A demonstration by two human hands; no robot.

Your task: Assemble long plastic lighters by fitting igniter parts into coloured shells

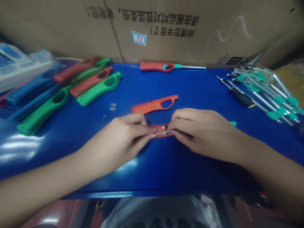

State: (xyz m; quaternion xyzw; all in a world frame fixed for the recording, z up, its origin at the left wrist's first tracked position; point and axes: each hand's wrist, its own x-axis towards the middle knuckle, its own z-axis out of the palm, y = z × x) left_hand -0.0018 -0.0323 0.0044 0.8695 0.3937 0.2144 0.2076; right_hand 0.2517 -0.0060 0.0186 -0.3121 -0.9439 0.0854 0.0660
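An orange lighter shell half lies low over the blue table, with small metal parts and pale wires inside it. My left hand pinches its left end between thumb and fingers. Closed round its right end is my right hand, fingertips at the wires; its fingers hide that end. Past the right hand a small teal tip shows. The matching orange shell half rests just beyond both hands, its inner side up.
Several small screws lie left of centre. Red, green and blue shells are piled at left. An assembled red lighter sits by the cardboard box. At right are a screwdriver and metal tubes with teal parts.
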